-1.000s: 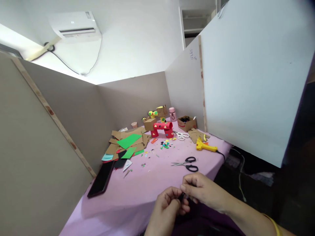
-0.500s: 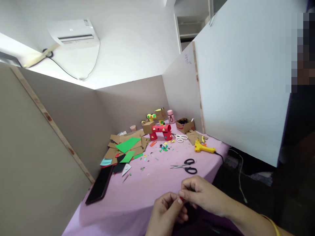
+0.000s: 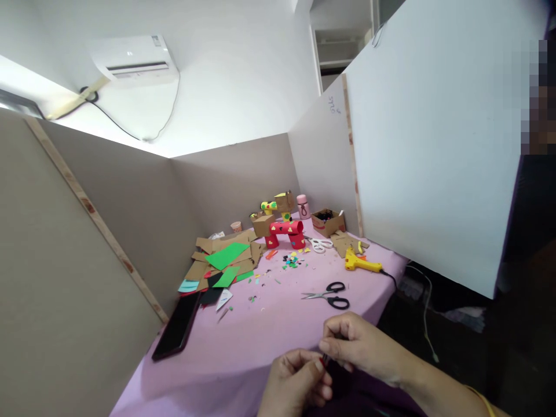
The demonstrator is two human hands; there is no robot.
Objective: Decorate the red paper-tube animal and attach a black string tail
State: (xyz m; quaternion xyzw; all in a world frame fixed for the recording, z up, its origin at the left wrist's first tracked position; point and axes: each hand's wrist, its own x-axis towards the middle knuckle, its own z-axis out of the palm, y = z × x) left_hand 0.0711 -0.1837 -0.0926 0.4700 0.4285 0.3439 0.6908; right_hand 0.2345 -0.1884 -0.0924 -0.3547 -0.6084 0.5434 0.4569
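At the bottom of the frame, the left hand (image 3: 297, 382) and the right hand (image 3: 354, 343) meet fingertip to fingertip, each grip closed on a tiny red piece (image 3: 322, 361) — held near for fine work. Black scissors (image 3: 329, 293) lie within reach on the tabletop (image 3: 243, 336).

I see a desk (image 3: 243, 341) under a pink cloth. On it lie black scissors (image 3: 328, 293), a yellow glue gun (image 3: 362, 263), a dark phone (image 3: 177, 326), cardboard pieces (image 3: 217, 255) with green paper (image 3: 226, 255), and a red tube figure (image 3: 285, 231).
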